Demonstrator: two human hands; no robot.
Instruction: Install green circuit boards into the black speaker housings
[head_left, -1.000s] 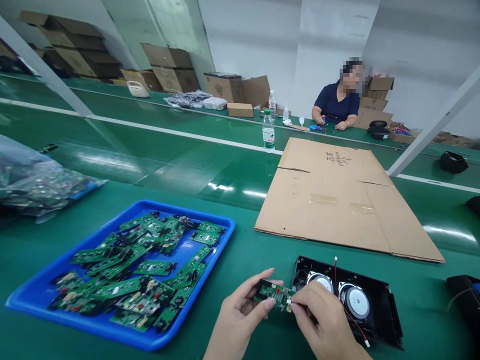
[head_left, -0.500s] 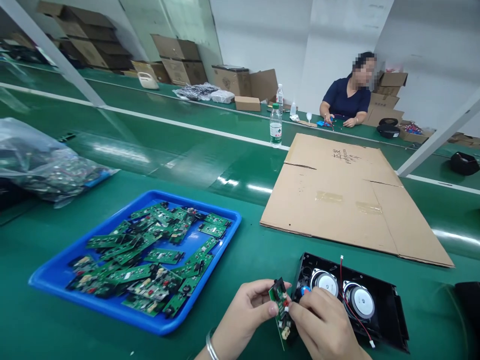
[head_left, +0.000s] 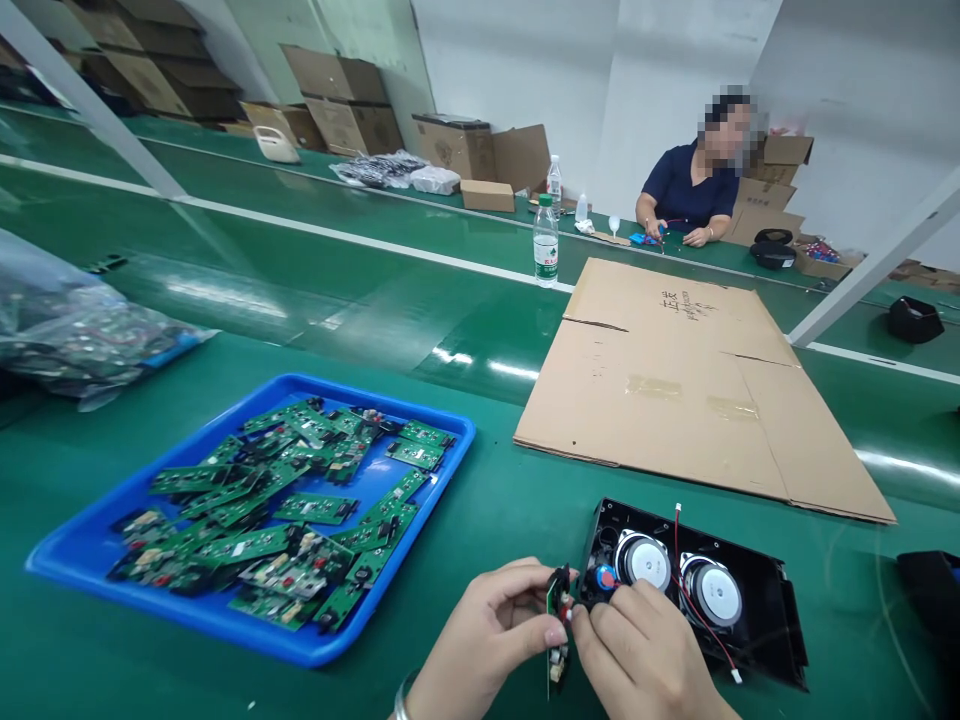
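My left hand (head_left: pixel 504 625) grips a green circuit board (head_left: pixel 553 640), held on edge with its component side facing right. The fingertips of my right hand (head_left: pixel 649 650) are pinched together at that side, by a small white connector (head_left: pixel 568 613); whether it is loose or fixed to the board I cannot tell. Behind my right hand lies an open black speaker housing (head_left: pixel 765 630) with two round speakers (head_left: pixel 718 596). A blue part with red on it (head_left: pixel 605 577) sits at its left end. A red wire (head_left: pixel 681 545) with white plugs crosses the speakers.
On the left, a blue tray (head_left: pixel 450 470) holds many green boards. Beyond it lies a clear plastic bag (head_left: pixel 97 320) of boards. A flattened cardboard sheet (head_left: pixel 675 420) lies ahead, with a water bottle (head_left: pixel 546 245) beside it. A co-worker (head_left: pixel 690 190) sits across the bench.
The board has turned more edge-on to my view, with both hands still at it. More of the blue part in the housing shows. The whole scene has shifted slightly left and up.
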